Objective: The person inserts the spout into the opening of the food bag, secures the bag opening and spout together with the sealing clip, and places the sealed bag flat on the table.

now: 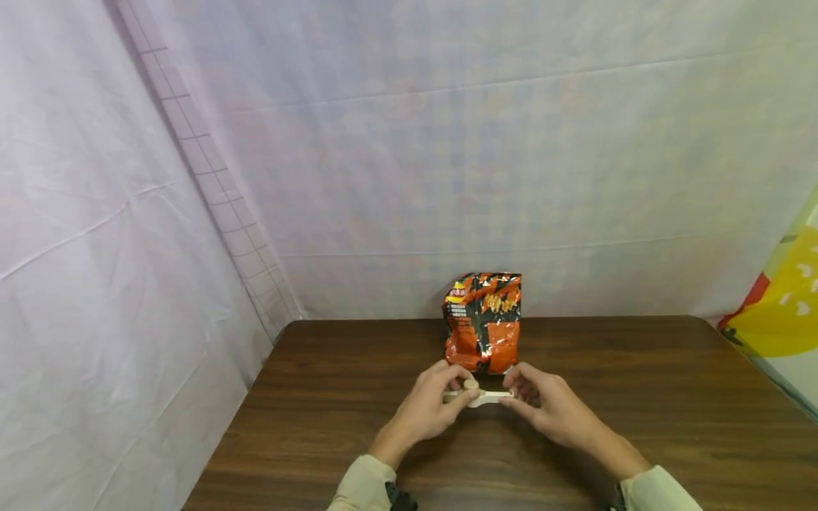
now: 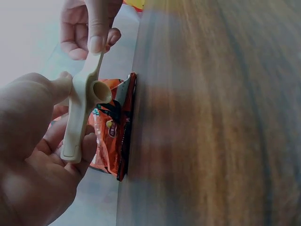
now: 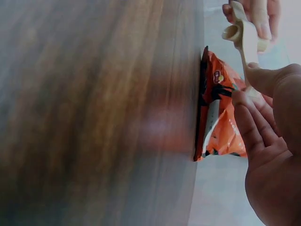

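A cream plastic bag clip with a round pour spout (image 1: 489,398) is held level just above the table. My left hand (image 1: 427,406) pinches its left part, beside the spout, between thumb and fingers. With thumb and fingertips, my right hand (image 1: 554,410) grips the narrow right end. In the left wrist view the clip (image 2: 78,113) looks closed lengthwise, its hollow spout standing out sideways. Right behind both hands stands an orange and black snack bag (image 1: 482,323), upright and puffed; fingers hide part of its bottom. The bag (image 3: 225,110) shows behind the right hand in the right wrist view.
The dark brown wooden table (image 1: 319,397) spreads to both sides of the hands. White cloth (image 1: 409,163) hangs behind it and along the left side. Beyond the table's right edge is a yellow and red printed item (image 1: 776,305).
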The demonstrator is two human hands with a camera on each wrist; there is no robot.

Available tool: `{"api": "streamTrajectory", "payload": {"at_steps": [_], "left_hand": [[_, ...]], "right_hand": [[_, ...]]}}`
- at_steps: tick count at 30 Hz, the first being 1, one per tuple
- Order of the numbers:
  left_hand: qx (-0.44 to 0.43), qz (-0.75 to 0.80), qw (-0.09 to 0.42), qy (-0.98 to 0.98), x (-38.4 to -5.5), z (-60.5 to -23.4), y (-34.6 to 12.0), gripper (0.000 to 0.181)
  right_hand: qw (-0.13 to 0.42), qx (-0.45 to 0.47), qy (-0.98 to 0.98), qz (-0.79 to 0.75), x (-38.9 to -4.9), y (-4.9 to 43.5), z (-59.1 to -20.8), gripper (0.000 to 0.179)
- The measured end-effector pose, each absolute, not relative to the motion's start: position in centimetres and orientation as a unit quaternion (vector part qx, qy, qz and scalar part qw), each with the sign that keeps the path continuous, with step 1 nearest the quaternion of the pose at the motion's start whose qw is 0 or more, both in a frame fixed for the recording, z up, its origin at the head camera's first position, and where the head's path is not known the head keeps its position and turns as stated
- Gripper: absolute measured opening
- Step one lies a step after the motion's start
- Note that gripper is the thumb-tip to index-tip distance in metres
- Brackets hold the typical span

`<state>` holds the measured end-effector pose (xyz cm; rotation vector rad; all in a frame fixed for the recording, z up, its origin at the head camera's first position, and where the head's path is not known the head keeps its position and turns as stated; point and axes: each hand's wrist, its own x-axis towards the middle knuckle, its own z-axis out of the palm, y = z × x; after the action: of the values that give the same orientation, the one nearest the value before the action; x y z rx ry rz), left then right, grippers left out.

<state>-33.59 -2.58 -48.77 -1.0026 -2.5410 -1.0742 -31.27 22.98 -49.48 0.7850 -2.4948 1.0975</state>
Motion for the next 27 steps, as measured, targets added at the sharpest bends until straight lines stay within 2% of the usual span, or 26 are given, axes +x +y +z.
{"api": "streamTrajectory", "payload": {"at_steps": [7, 18, 27], "left_hand": [[-0.332, -0.361, 0.102, -0.866, -33.34, -48.40, -2.51, 0.015], [-0.348, -0.357, 0.121, -0.859, -33.40, -48.92, -2.49, 0.014], [-0.326, -0.354, 0.122, -0.868, -33.38, -49.28, -2.24, 0.014]], "right_hand": [[0.184, 0.262, -0.874, 0.365, -31.49, 22.71, -49.24, 0.027], [0.182, 0.254, -0.873, 0.375, -31.14, 22.87, -49.66, 0.022], [0.179, 0.245, -0.881, 0.364, -30.64, 23.05, -49.49, 0.017]]}}
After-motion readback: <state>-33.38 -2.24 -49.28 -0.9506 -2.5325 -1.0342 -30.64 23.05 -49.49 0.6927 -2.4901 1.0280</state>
